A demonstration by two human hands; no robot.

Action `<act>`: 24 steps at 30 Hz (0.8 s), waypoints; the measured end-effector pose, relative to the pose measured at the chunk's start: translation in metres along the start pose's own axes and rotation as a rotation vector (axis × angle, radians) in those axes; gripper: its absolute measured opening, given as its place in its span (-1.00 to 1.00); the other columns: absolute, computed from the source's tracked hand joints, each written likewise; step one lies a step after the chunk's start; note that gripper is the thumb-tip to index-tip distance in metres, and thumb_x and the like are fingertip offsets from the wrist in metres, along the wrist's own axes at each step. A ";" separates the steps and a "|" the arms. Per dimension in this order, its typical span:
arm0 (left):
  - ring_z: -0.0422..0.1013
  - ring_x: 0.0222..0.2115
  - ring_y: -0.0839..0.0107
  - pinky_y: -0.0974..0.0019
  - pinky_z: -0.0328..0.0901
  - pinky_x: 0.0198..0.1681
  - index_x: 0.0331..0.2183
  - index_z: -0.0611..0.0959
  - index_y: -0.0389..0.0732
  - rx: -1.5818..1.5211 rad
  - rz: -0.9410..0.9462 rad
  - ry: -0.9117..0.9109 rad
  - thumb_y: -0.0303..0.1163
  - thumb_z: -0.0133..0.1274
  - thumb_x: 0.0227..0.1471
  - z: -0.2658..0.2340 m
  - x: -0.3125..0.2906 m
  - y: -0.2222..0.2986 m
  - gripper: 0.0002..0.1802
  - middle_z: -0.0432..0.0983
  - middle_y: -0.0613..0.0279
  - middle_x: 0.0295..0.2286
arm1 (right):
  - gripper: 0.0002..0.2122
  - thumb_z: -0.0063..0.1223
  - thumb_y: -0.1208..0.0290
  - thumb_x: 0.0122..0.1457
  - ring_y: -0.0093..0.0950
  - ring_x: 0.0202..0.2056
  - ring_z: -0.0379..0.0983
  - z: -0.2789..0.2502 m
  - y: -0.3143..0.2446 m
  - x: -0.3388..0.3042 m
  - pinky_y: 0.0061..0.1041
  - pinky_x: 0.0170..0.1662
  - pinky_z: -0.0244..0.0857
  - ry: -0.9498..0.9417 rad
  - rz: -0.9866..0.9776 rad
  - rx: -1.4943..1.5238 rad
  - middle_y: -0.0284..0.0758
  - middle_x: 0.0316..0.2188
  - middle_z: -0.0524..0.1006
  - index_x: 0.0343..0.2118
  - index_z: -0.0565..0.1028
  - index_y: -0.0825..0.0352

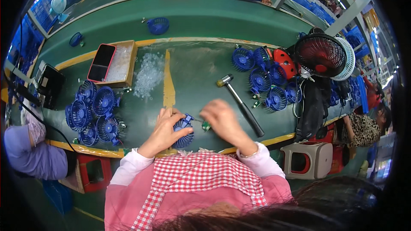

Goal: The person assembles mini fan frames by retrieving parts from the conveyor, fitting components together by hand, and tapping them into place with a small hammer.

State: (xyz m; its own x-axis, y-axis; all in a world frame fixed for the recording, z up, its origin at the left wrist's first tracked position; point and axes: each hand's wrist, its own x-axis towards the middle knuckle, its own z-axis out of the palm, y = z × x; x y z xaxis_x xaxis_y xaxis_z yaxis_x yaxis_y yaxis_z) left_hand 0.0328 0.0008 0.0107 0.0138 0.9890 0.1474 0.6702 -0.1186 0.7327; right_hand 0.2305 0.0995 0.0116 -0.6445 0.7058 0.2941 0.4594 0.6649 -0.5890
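Observation:
My left hand (165,130) is closed on a small blue fan housing (183,138) at the table's near edge, its thumb lying across the slatted front. Just to the right of the housing, a small green circuit board (206,126) hangs by thin wires. Above that board is my right hand (221,119), its fingers smeared by motion, so whether they grip anything is unclear. A hammer (240,105) with a black handle and a yellowish face lies to the right. Small clear plastic pieces (149,75) are heaped beyond my left hand.
Blue fan housings are piled at the left (105,101) and right (261,79). A cardboard box (130,64) of clear pieces has a red-cased phone (102,63) leaning on it. A black desk fan (320,54) stands far right. Another blue housing (158,25) lies on the green strip beyond.

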 end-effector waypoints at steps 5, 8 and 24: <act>0.23 -0.18 0.19 0.23 0.16 -0.06 -0.27 0.59 -0.34 -0.045 -0.031 -0.013 -0.20 0.28 -0.21 0.001 0.003 -0.002 -0.52 0.39 0.11 -0.26 | -0.82 0.15 0.47 -0.06 -0.22 -0.25 0.33 -0.029 0.052 -0.005 -0.28 -0.25 0.29 0.136 0.267 -0.627 -0.22 -0.37 0.39 -0.38 0.45 0.38; 0.23 -0.17 0.19 0.23 0.15 -0.06 -0.27 0.59 -0.33 -0.055 -0.047 -0.003 -0.20 0.28 -0.23 0.001 0.000 -0.002 -0.51 0.40 0.12 -0.25 | -0.85 0.09 0.46 0.00 -0.15 -0.33 0.35 -0.025 0.040 -0.009 -0.22 -0.32 0.29 0.140 0.234 -0.394 -0.14 -0.42 0.37 -0.41 0.38 0.39; 0.23 -0.15 0.17 0.21 0.16 -0.05 -0.34 0.60 -0.35 -0.080 -0.057 0.083 -0.22 0.33 -0.31 0.008 -0.008 -0.002 -0.51 0.38 0.11 -0.19 | -0.61 0.09 0.64 -0.02 -0.41 -0.59 0.38 -0.025 -0.042 -0.038 -0.47 -0.50 0.28 0.271 -0.094 -0.028 -0.26 -0.51 0.52 -0.06 0.49 0.25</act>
State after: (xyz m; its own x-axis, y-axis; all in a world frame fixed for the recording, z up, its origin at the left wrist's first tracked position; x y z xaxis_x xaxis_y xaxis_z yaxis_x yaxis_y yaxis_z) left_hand 0.0374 -0.0058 0.0029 -0.0865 0.9839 0.1566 0.6067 -0.0727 0.7916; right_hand 0.2513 0.0511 0.0442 -0.4998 0.6780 0.5390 0.4244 0.7341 -0.5300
